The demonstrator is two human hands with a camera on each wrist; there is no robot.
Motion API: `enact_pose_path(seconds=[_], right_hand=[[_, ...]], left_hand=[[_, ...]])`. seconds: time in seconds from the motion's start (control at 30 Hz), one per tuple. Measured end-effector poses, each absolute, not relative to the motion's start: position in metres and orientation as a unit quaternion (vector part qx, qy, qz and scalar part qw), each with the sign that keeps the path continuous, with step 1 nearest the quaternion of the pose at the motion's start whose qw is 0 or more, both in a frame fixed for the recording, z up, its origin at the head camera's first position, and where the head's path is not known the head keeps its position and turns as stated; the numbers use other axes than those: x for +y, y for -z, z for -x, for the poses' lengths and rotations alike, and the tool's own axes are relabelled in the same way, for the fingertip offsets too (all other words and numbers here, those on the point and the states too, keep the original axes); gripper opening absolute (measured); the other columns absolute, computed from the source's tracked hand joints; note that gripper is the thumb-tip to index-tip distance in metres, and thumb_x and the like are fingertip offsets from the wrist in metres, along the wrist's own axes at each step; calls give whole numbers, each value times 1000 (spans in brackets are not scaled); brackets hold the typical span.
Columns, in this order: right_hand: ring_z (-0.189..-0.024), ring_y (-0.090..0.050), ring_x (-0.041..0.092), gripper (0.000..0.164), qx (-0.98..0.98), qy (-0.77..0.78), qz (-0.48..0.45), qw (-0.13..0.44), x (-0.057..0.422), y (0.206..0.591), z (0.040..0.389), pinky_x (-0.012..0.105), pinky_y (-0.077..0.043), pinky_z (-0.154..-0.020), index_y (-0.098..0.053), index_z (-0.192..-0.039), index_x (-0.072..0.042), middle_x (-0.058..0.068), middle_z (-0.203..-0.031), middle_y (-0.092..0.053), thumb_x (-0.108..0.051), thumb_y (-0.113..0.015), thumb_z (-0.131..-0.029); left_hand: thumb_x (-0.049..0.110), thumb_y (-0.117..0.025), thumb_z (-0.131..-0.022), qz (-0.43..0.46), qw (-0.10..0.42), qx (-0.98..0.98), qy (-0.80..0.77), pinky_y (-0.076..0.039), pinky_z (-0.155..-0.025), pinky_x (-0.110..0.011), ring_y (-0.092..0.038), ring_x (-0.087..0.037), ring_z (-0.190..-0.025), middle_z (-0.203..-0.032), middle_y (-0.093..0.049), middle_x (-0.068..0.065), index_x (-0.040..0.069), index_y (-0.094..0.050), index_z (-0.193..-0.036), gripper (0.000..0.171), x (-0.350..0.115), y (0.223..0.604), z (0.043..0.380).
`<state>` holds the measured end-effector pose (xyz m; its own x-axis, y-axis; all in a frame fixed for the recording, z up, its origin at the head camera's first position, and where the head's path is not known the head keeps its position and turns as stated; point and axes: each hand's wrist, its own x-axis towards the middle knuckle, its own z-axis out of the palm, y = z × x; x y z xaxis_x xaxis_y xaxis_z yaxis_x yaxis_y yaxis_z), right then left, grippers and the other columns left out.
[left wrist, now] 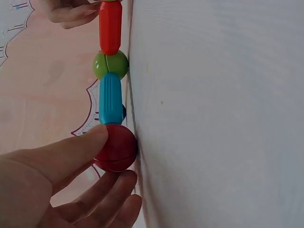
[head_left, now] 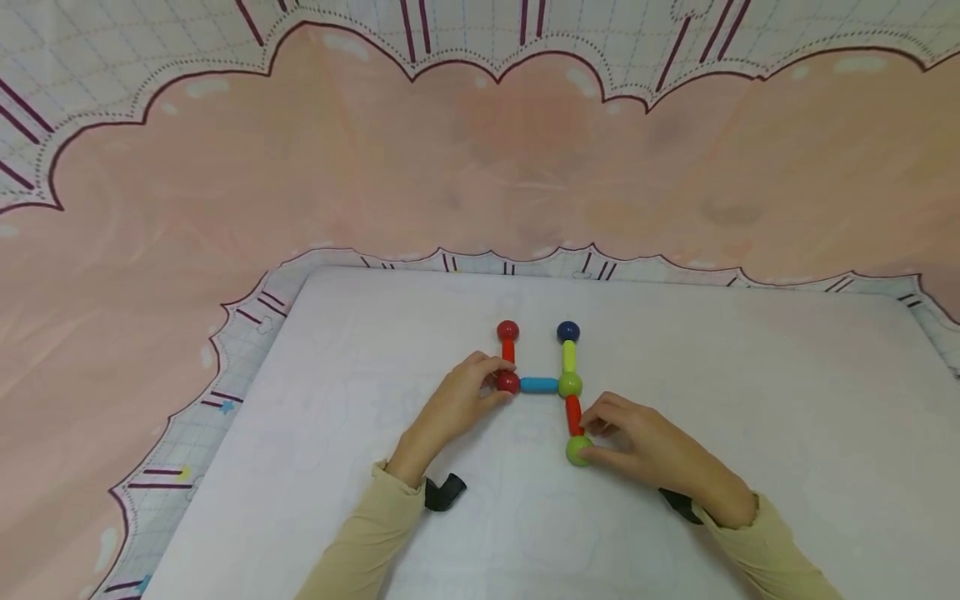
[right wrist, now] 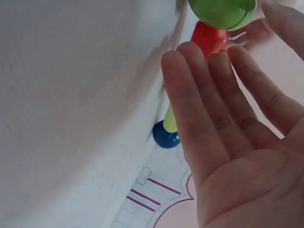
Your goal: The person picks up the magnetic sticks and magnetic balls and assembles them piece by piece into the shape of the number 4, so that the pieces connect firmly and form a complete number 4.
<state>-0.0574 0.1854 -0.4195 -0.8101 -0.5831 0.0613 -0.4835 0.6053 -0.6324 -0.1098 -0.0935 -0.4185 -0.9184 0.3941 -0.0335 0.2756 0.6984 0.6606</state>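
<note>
A figure of toy rods and balls lies on the white tabletop. My left hand (head_left: 461, 400) pinches the lower red ball (left wrist: 116, 148) between thumb and fingers. From that ball a red rod (head_left: 508, 351) leads up to another red ball (head_left: 507, 331), and a blue rod (left wrist: 110, 99) leads right to a green ball (head_left: 570, 384). A yellow-green rod (head_left: 569, 357) joins this to a dark blue ball (head_left: 568, 331); a red rod (head_left: 573, 415) runs down to a second green ball (head_left: 578, 451). My right hand (head_left: 637, 437) is beside that ball, thumb at it, fingers loosely extended near the red rod.
The white tabletop (head_left: 300, 467) spreads around both hands. A peach cloth with a scalloped, patterned border (head_left: 480, 158) lies beyond its far and left edges. Black straps (head_left: 446, 492) show at the wrists, below the beige sleeves (head_left: 367, 533).
</note>
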Motion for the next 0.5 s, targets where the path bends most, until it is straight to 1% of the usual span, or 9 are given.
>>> enact_pose_path(seconds=[0.1, 0.2, 0.37, 0.5], right_hand=[[-93, -61, 8, 26, 901, 315, 291, 62, 187, 418, 57, 29, -57, -84, -65, -106, -18, -10, -102, -60, -31, -78, -86], [-95, -62, 11, 30, 908, 305, 282, 47, 187, 415, 56, 31, -57, -84, -65, -108, -16, -7, -105, -61, -29, -79, -85], [-99, -63, 18, 39, 921, 282, 267, 15, 190, 408, 57, 37, -58, -87, -65, -114, -10, 0, -111, -62, -25, -82, -82], [-106, -62, 22, 47, 932, 263, 249, 2, 193, 402, 57, 40, -56, -91, -63, -119, -9, 3, -116, -59, -27, -84, -81]], left_hand=[[17, -76, -89, -180, 77, 921, -336, -54, -91, -35, -63, -18, -98, -109, -62, -6, 11, -66, -125, 38, -94, 414, 107], [20, -76, -89, -174, 69, 925, -331, -54, -94, -39, -63, -20, -103, -115, -63, -6, 11, -65, -126, 40, -95, 408, 105], [25, -75, -90, -172, 58, 931, -316, -49, -104, -42, -58, -22, -118, -129, -60, -6, 12, -62, -130, 44, -95, 397, 101], [26, -75, -90, -180, 38, 940, -288, -46, -107, -42, -54, -23, -126, -135, -58, -5, 15, -60, -134, 48, -95, 390, 98]])
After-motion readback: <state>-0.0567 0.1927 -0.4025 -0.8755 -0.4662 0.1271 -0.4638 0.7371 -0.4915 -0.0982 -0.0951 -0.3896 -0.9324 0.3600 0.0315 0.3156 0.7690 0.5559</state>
